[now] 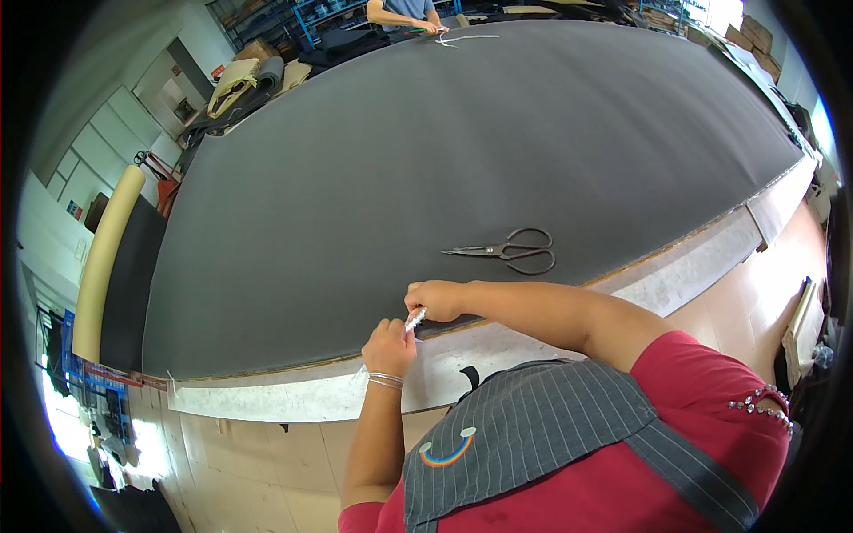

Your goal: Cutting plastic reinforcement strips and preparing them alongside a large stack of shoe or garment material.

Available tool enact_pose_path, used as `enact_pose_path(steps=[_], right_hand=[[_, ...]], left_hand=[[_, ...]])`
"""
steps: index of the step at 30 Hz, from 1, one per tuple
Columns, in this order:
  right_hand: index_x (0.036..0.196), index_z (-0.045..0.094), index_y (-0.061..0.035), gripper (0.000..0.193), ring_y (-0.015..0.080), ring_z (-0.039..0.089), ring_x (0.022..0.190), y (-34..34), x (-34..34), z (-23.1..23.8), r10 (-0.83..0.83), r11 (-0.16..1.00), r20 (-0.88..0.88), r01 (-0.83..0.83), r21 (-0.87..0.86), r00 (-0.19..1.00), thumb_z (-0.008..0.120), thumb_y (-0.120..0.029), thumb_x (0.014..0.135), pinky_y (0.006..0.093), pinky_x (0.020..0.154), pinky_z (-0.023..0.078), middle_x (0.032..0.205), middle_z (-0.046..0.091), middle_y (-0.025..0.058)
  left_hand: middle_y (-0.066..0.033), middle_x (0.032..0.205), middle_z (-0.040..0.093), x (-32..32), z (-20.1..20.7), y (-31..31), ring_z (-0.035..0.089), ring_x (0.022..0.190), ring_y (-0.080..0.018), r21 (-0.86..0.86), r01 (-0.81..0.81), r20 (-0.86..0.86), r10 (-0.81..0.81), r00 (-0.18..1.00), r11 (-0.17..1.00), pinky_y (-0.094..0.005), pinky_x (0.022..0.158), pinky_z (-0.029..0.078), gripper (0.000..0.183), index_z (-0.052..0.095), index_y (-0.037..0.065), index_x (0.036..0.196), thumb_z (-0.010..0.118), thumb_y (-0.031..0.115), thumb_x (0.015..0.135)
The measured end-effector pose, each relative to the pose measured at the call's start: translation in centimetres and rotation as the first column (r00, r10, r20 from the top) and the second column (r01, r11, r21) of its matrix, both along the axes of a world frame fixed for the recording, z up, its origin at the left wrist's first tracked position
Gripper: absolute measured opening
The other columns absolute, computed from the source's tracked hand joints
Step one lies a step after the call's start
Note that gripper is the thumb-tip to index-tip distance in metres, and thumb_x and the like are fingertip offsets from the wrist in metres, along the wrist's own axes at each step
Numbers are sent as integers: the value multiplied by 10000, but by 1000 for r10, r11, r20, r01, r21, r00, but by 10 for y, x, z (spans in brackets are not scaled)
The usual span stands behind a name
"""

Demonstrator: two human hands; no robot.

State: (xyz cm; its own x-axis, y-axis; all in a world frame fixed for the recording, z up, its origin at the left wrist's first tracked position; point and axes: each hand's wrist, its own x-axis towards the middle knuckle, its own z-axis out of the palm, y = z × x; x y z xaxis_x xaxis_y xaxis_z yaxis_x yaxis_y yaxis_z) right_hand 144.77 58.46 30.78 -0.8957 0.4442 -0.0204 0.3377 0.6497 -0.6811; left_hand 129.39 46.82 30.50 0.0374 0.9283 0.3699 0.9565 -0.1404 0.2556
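Close together at the near edge of the table, my left hand (388, 348) and my right hand (436, 300) are both closed on a small white bundle (415, 319). It looks like string or twisted cord; my fingers cover much of it. Beneath and beyond them a large dark grey sheet (355, 186) covers the table. Dark metal scissors (499, 251) lie on the sheet, a little beyond my right forearm, blades pointing left and handles to the right. Neither hand touches them.
The white table side (293, 394) runs along my front. Across the table stands a person (404, 13), hands near white cord (466, 38). A yellow-and-black roll (111, 258) is at the left, folded material (240, 84) at the far left. Cardboard boxes (753, 37) are at the far right.
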Motion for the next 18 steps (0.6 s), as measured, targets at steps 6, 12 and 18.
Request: enact_pose_path(steps=[6,12,18], right_hand=[[900,574,-48,130,291,580,899,-7,1,13,-79,954,103,45,296,992,535,-153,833,411,724,486,1028,499,97],[887,559,-47,123,251,574,889,-22,-8,13,-157,865,146,65,498,977,528,-137,809,366,681,510,980,492,93],[928,575,-28,181,291,570,925,-14,-6,5,-271,890,106,208,406,957,551,-159,805,403,757,505,1046,500,110]], left_hand=[[-87,726,588,14,-14,-29,592,674,-289,-172,35,55,-26,998,985,-414,564,469,153,599,79,716,596,225,761],[-106,789,619,29,-34,-42,599,722,-296,-185,-14,151,43,988,983,-407,621,475,164,629,62,741,574,213,769],[-35,746,583,15,-30,-24,537,592,-194,242,167,496,-270,826,956,-350,535,432,195,640,54,803,563,229,843]])
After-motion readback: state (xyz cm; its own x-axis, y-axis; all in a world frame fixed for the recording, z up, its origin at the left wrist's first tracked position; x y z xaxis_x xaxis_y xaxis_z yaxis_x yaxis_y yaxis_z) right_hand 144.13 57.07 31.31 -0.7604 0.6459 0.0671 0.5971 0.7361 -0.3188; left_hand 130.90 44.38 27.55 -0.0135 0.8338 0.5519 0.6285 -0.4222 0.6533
